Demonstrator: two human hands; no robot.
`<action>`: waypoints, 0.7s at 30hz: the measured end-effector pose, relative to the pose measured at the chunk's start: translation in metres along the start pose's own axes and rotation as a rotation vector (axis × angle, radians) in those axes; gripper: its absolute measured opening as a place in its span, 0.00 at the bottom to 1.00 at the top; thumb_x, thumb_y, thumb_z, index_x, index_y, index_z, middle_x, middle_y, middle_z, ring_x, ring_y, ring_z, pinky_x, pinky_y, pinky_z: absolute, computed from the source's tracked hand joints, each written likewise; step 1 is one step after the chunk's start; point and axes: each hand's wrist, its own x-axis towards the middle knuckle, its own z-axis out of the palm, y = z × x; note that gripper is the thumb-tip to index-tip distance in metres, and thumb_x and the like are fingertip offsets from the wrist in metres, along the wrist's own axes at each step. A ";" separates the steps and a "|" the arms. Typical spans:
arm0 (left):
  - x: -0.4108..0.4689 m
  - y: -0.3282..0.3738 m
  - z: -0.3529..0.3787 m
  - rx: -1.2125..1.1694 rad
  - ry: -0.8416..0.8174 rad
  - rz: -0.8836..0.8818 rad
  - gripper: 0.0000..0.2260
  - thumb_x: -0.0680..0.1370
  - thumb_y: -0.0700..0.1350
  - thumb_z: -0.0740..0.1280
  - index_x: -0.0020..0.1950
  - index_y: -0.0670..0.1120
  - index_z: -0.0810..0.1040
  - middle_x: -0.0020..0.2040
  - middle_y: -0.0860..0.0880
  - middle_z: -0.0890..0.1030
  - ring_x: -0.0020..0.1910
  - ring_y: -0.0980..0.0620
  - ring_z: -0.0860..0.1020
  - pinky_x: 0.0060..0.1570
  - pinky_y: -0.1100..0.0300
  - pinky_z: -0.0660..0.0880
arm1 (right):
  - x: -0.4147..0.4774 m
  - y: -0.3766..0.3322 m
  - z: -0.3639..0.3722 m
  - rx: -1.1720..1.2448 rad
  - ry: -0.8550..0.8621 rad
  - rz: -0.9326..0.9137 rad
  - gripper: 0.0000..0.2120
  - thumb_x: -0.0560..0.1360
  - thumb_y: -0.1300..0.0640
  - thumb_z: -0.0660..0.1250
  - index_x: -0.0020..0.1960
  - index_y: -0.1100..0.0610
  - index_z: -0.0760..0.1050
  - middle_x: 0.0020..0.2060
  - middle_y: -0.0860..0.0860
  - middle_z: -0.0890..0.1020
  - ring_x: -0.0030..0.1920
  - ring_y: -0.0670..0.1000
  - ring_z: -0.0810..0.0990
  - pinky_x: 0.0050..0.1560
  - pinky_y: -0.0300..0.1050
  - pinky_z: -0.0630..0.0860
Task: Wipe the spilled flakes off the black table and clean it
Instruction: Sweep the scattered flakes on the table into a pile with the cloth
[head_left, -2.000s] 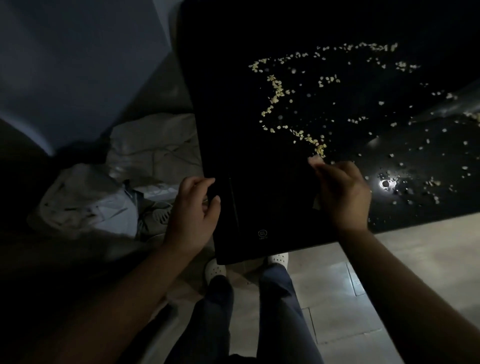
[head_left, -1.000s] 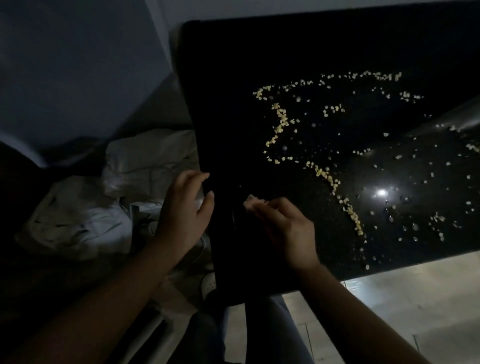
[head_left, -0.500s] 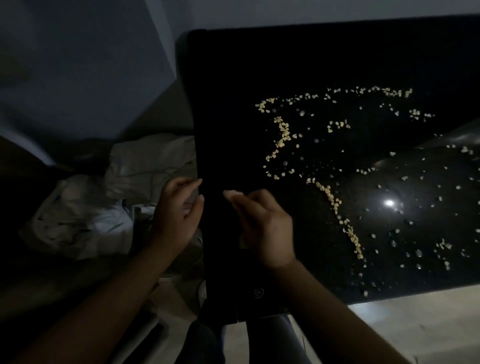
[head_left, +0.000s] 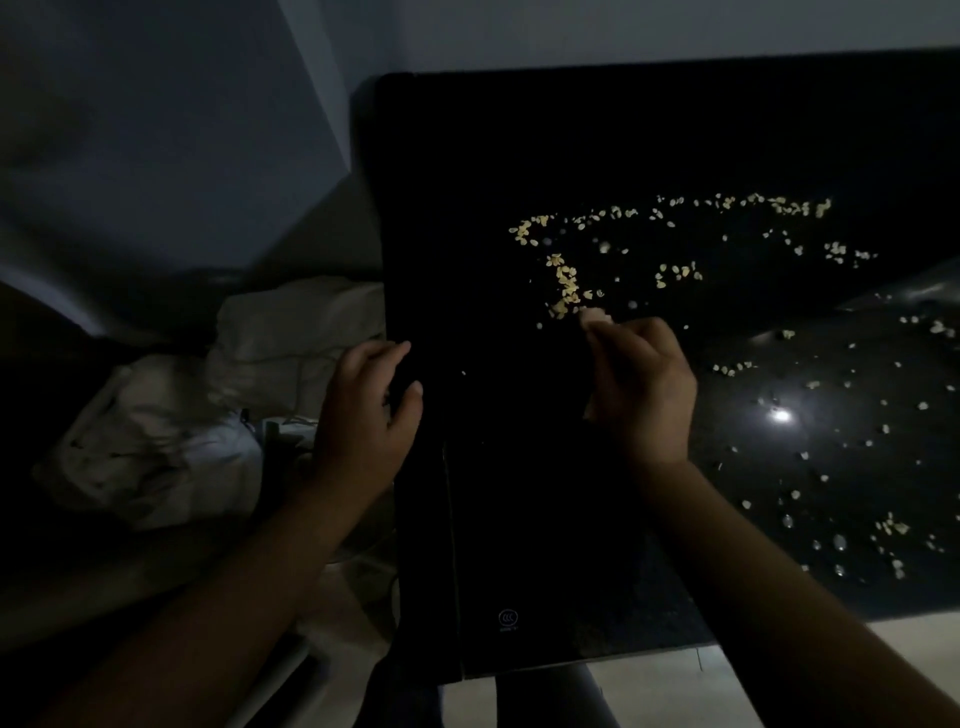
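Flakes (head_left: 565, 285) lay just beyond the right hand (head_left: 641, 387), whose curled fingers perhaps pinched something pale, while the left hand (head_left: 366, 415) cupped loosely at the table (head_left: 467, 208) edge.

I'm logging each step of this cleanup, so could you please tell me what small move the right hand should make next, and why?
Probably drag the right hand leftward toward the left hand, sweeping flakes along. Its fingertips sit just below a dense flake cluster, the left hand waits cupped at the black table edge, and many flakes remain scattered.
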 end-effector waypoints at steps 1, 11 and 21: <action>0.002 0.000 0.000 0.007 -0.004 0.002 0.18 0.77 0.44 0.64 0.66 0.41 0.74 0.59 0.59 0.65 0.56 0.59 0.71 0.54 0.76 0.68 | -0.006 -0.013 0.001 0.050 -0.009 -0.032 0.10 0.79 0.56 0.68 0.59 0.55 0.82 0.46 0.49 0.78 0.42 0.42 0.77 0.42 0.38 0.77; -0.003 0.002 -0.008 0.040 0.006 -0.064 0.18 0.76 0.45 0.61 0.65 0.41 0.75 0.63 0.45 0.72 0.55 0.64 0.69 0.52 0.82 0.62 | -0.031 -0.061 0.076 0.041 -0.152 -0.211 0.10 0.79 0.52 0.65 0.58 0.51 0.81 0.44 0.49 0.79 0.41 0.48 0.80 0.35 0.45 0.78; 0.009 0.008 0.003 0.071 -0.016 0.004 0.24 0.76 0.53 0.62 0.68 0.43 0.72 0.63 0.49 0.69 0.61 0.54 0.69 0.59 0.57 0.71 | 0.040 0.015 0.011 -0.040 0.064 0.052 0.10 0.80 0.52 0.67 0.57 0.55 0.82 0.44 0.51 0.79 0.40 0.45 0.77 0.38 0.44 0.77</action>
